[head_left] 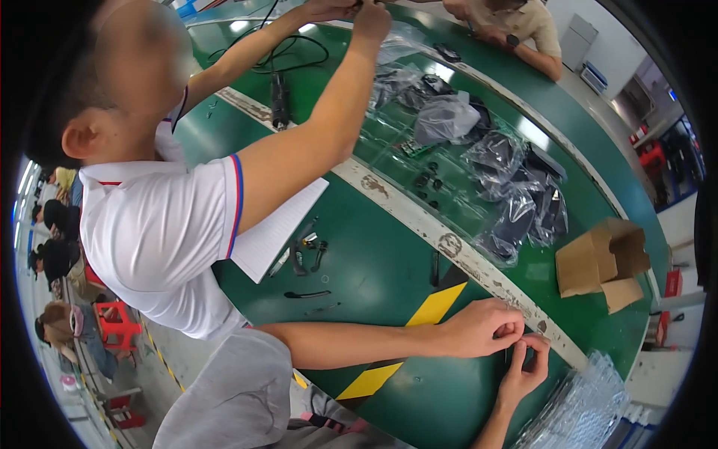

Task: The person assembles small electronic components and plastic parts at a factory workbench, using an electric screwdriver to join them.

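Note:
My left hand reaches across from a grey sleeve, its fingers curled into a pinch above the green table. Close against it, my right hand comes up from the lower edge with thumb and forefinger pressed together. The fingertips of both hands nearly meet. Whatever they pinch is too small or too hidden to make out. Yellow-and-black striped tape runs on the table beneath my left wrist. A slim black part lies just beyond that tape.
Small black and metal parts lie left, beside a paper pad. Past a worn white strip are plastic-bagged dark parts and an open cardboard box. Clear plastic bags lie right. A co-worker's arm extends at left.

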Motion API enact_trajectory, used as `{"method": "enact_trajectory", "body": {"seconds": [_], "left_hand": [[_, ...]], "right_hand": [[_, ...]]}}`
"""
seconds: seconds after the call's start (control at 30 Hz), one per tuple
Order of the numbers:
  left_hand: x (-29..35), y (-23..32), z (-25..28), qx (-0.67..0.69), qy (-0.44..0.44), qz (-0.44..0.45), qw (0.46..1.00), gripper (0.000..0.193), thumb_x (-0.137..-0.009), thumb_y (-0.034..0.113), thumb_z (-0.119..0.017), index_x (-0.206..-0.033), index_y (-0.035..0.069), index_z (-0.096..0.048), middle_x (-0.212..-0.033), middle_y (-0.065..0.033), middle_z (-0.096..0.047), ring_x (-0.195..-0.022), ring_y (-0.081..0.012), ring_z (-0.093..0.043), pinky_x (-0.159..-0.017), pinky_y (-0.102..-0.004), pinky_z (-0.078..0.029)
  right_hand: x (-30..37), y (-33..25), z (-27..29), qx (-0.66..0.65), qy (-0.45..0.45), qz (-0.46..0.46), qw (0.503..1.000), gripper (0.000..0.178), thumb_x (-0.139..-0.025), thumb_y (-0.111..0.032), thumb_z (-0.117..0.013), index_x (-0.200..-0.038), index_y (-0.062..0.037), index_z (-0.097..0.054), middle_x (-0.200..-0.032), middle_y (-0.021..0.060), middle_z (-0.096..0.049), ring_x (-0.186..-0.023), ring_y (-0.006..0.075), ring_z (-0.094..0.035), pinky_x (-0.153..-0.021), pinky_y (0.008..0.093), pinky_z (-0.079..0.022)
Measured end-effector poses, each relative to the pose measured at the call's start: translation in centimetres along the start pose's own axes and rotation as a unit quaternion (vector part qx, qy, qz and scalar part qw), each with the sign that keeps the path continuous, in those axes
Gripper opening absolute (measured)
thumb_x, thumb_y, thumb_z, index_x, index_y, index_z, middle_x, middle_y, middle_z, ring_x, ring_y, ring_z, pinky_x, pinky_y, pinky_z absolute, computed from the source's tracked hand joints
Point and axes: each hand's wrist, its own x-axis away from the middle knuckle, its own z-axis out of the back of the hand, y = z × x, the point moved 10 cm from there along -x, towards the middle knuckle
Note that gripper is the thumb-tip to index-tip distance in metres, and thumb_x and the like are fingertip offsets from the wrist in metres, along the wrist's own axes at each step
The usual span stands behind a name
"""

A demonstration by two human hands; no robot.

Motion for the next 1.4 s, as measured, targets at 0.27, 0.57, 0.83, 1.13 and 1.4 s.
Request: {"method": "enact_trajectory", "body": {"seconds": [0.27, 0.57, 0.83, 1.13, 1.4], "left_hand": [[-0.2, 0.5, -0.7, -0.020, -0.017, -0.022, 0.999, 0.007, -0.085, 0.008, -0.071, -0.087, 0.007, -0.064, -0.076, -0.0023, -0.061, -0.074, -0.0194, -0.060, -0.071, -0.0340, -0.048], [-0.4, 0.5, -0.3, -0.029, -0.009, -0.020, 0.999, 0.009, -0.083, 0.005, -0.074, -0.089, 0.006, -0.067, -0.079, -0.0042, -0.064, -0.076, -0.0181, -0.063, -0.070, -0.0320, -0.050], [-0.5, 0.8, -0.3, -0.032, -0.007, -0.021, 0.999, 0.008, -0.085, 0.007, -0.072, -0.087, 0.006, -0.064, -0.078, -0.0044, -0.061, -0.074, -0.0193, -0.060, -0.067, -0.0329, -0.049], [-0.3, 0.5, -0.3, -0.031, -0.013, -0.014, 0.999, 0.009, -0.085, 0.006, -0.073, -0.091, 0.006, -0.066, -0.080, -0.0041, -0.063, -0.077, -0.0173, -0.062, -0.069, -0.0315, -0.050], [-0.4, 0.4, -0.2, -0.019, -0.007, -0.013, 1.000, 0.009, -0.085, 0.005, -0.073, -0.091, 0.005, -0.066, -0.078, -0.0037, -0.063, -0.075, -0.0172, -0.062, -0.070, -0.0317, -0.050]], "right_hand": [[0.3, 0.1, 0.6, 0.022, -0.002, 0.016, 1.000, 0.005, -0.090, 0.005, -0.061, -0.091, 0.0018, -0.057, -0.091, 0.0083, -0.057, -0.088, 0.0186, -0.054, -0.086, 0.0305, -0.044], [0.0, -0.3, 0.4, 0.008, -0.004, 0.001, 1.000, 0.005, -0.088, 0.002, -0.065, -0.090, 0.0016, -0.061, -0.091, 0.0092, -0.059, -0.089, 0.0203, -0.057, -0.085, 0.0308, -0.044], [0.0, -0.2, 0.6, 0.028, 0.001, 0.005, 1.000, 0.009, -0.085, 0.004, -0.066, -0.088, -0.0004, -0.060, -0.088, 0.0108, -0.061, -0.085, 0.0227, -0.058, -0.080, 0.0329, -0.047], [0.3, 0.9, 0.3, 0.003, -0.007, -0.026, 1.000, 0.007, -0.094, -0.004, -0.060, -0.091, 0.0016, -0.057, -0.092, 0.0080, -0.056, -0.085, 0.0169, -0.053, -0.078, 0.0286, -0.044], [0.2, 0.6, 0.2, 0.009, -0.012, -0.020, 1.000, 0.008, -0.095, -0.005, -0.059, -0.091, 0.0017, -0.057, -0.091, 0.0081, -0.056, -0.083, 0.0164, -0.052, -0.077, 0.0283, -0.044]]}}
